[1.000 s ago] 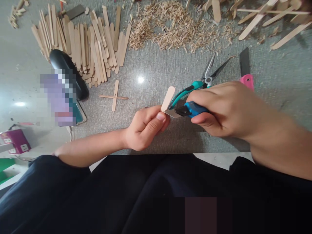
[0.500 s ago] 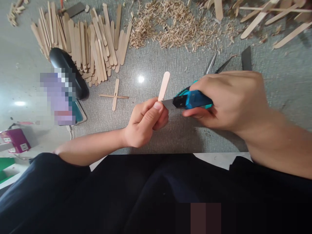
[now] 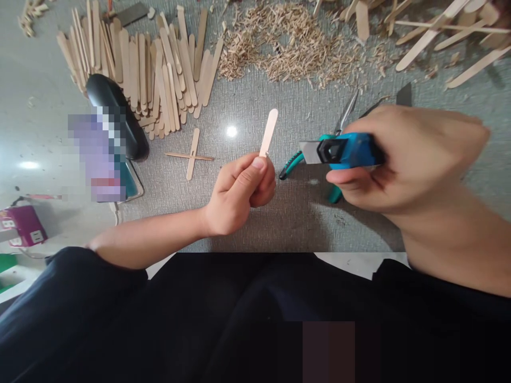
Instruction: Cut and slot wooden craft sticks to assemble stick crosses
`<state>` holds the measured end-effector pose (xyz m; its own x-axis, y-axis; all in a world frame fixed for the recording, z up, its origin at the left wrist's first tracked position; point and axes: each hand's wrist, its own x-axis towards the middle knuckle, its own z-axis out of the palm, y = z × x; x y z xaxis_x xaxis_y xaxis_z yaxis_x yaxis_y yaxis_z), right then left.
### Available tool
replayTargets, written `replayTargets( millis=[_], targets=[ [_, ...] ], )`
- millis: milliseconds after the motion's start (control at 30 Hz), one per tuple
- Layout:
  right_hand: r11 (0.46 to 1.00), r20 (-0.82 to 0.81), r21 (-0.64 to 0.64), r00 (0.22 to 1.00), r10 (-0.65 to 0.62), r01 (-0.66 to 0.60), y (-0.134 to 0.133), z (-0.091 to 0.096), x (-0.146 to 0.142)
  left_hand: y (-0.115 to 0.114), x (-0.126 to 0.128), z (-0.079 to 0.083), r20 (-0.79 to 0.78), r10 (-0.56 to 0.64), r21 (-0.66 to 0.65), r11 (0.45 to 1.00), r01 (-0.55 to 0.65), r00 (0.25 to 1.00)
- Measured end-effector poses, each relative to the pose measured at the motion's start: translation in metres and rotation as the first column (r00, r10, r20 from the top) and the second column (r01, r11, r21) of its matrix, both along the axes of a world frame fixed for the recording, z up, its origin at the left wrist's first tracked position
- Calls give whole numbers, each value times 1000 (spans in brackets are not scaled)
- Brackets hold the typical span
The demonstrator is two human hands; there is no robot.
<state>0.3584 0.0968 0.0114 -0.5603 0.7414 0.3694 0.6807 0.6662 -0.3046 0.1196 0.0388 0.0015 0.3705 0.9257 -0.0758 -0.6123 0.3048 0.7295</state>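
My left hand is closed round the lower part of a wooden craft stick, whose rounded end points up and away. A small nick with a curl of wood shows on the stick's right edge, just above my thumb. In my right hand is a blue utility knife, its blade out and pointing left, apart from the stick. Beneath that hand lie pliers with teal handles, partly hidden. Left of my hands, two craft sticks form a cross on the table.
A heap of craft sticks lies at the back left, beside a black case and a phone. Wood shavings are piled at the back. More loose sticks lie back right, near a dark flat blade.
My right hand has drawn the knife to the right, so its blade has come off the stick. The left hand still holds the stick in nearly the same place.
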Motion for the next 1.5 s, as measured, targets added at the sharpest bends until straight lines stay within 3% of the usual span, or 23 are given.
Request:
replayTargets(
  millis=[100,200,667,900,1133,1267,1500],
  targets=[
    [994,-9,83,997,72,-71,-1,-1,-2,0,-1,0,-20,5,18,1000,-4,1000],
    [995,32,10,994,102,-102,-1,-3,-4,-1,-2,1,-9,-3,52,999,3,1000],
    [992,37,-2,991,130,-130,0,-3,-2,0,-4,-1,29,-53,46,998,51,998],
    [973,118,-216,987,111,-84,0,11,-5,1,-4,2,11,-82,43,996,82,997],
    [931,57,-353,991,119,-91,3,14,-4,6,-7,5,21,-158,33,987,158,987],
    [906,-13,-401,989,145,-138,4,18,-4,8,-8,3,39,-190,56,981,188,981],
    [882,6,-450,987,161,-141,3,21,-3,5,-4,0,-29,-152,-29,988,151,988]
  ],
)
